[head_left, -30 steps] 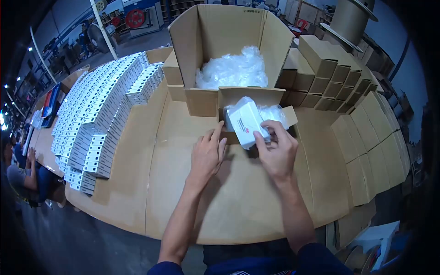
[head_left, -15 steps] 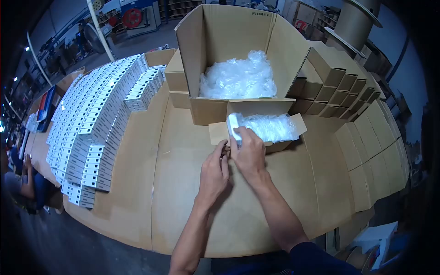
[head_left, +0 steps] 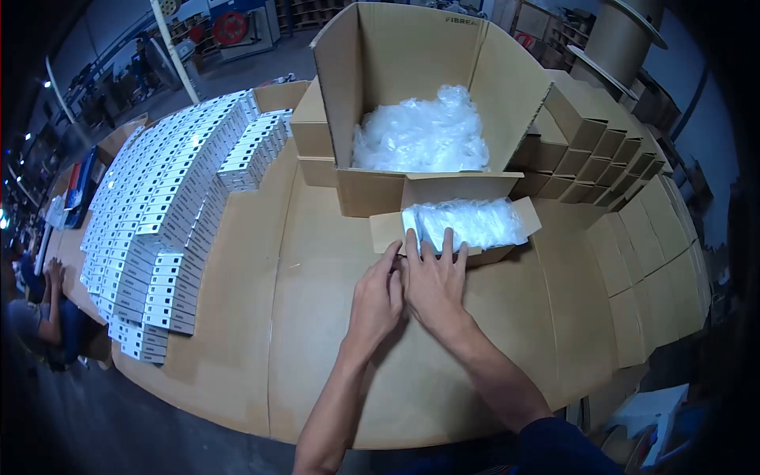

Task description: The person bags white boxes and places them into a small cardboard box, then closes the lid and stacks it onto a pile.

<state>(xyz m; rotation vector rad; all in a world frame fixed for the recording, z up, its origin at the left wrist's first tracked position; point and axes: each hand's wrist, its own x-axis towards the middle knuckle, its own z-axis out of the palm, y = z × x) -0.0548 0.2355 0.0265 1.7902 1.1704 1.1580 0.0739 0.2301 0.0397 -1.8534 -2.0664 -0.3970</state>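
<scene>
A small open cardboard box (head_left: pixel 491 255) sits on the table with its flaps folded out. Clear bubble wrap (head_left: pixel 479 224) fills it, and a white item (head_left: pixel 410 220) shows at its left end. My right hand (head_left: pixel 437 289) lies over the front edge, fingers spread and fingertips pressing on the wrap. Beside it, my left hand (head_left: pixel 374 305) has its curled fingers at the box's front left corner, seemingly gripping the cardboard; the exact contact is partly hidden.
Behind stands a large open carton (head_left: pixel 416 55) holding loose plastic wrap (head_left: pixel 427 134). Stacked white labelled boxes (head_left: pixel 182 186) cover the table's left side. Brown cardboard boxes (head_left: pixel 590 170) are piled at right. Another person (head_left: pixel 51 309) is at the far left.
My right hand has let go of the white item and spread its fingers over the wrap. The white item sits lower in the box. My left hand stays near the corner.
</scene>
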